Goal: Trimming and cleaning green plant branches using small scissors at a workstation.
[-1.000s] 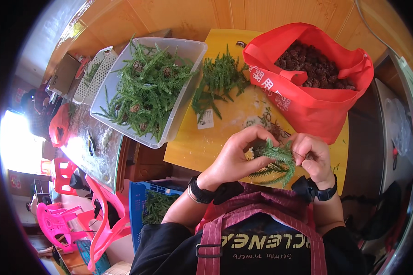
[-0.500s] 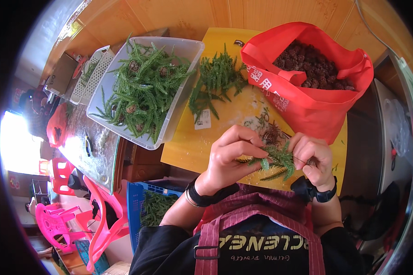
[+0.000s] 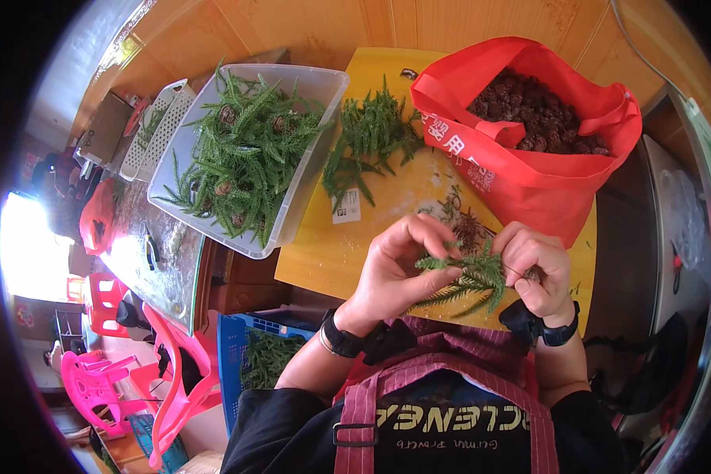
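A: Where is the piece in hand?

B: A green sprig (image 3: 490, 278) hangs above the near edge of a yellow surface (image 3: 312, 261), with a clear box (image 3: 304, 189) to the far left and a red bag (image 3: 521, 193) of pine cones (image 3: 529, 114) to the far right.

A: And each grip?

B: The left hand (image 3: 399, 272) loosely pinches the leafy left side between thumb and index finger. The right hand (image 3: 539, 265) pinches a thin strand (image 3: 515, 271) at the right end; whether stem or wire, one cannot tell.

A: How is this best done?

B: Probably with a light left hold that spares the needles, while the right keeps the strand taut and close to the base.

A: What differs from half a second earlier?

B: The left index fingertip sits higher, and the leaves fan wider toward the near left. The right hand stays at its end.
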{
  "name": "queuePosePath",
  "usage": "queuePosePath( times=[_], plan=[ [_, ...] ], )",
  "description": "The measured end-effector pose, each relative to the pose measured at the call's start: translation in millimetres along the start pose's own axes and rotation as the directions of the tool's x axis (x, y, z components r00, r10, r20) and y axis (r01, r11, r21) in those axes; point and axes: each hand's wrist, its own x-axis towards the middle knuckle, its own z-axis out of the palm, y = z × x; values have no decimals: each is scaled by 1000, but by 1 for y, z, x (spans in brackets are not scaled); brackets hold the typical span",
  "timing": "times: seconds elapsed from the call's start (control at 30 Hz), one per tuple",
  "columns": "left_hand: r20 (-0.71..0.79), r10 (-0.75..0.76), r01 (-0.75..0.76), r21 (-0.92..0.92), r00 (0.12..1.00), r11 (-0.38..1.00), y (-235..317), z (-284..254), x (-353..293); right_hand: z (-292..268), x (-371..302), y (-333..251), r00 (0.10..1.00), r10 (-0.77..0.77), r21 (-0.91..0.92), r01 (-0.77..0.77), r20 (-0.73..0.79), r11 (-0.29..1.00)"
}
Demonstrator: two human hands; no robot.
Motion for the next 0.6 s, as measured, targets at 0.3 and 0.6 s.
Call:
queuePosePath(
  times=[0.3,0.6],
  plan=[
    [12,-528,511,-271,849,816,8,-4,1,-3,0,3,999,-32,-70,31,-22,997],
    [-27,-467,442,-276,884,853,2,-1,-2,-4,-3,7,1000,-12,-53,11,-24,999]
  ],
)
